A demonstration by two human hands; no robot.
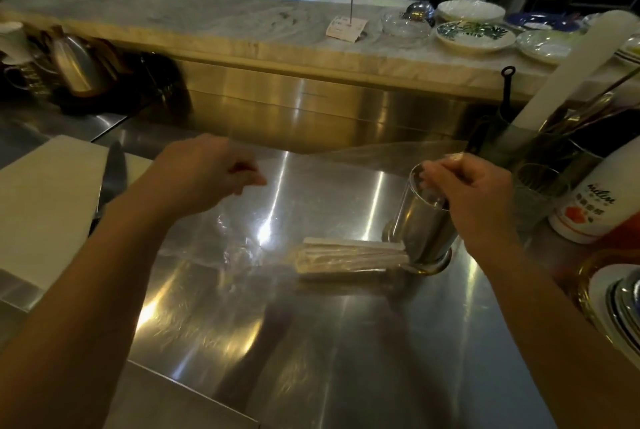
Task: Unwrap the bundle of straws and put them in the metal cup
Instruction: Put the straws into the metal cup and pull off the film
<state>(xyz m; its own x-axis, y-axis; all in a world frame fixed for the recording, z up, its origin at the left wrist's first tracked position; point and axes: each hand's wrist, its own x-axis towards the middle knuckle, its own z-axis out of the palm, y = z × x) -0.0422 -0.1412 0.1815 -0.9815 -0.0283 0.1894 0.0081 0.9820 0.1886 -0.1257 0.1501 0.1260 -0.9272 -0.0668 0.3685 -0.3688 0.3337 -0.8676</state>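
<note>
Both hands are raised above the steel bench, stretching a sheet of clear plastic wrap between them. The left hand is curled, fingers pinched on the wrap's left end; the right hand is likewise pinched on the right end, just in front of the rim of the metal cup. The wrap's upper edge runs taut from hand to hand, and its lower part trails down crumpled onto the bench at about the middle.

The bundle of straws lies flat on the bench under the wrap, its right end touching the base of the metal cup. The cup stands upright with its mouth open.

Open bench lies in front of the straws and toward the near edge. On the left, a white cutting board with a knife along its right edge borders the work area. On the right, a white bottle, a glass and stacked plates crowd close beside the cup, leaving little room there. Behind, a steel backsplash rises to a marble ledge carrying dishes.
</note>
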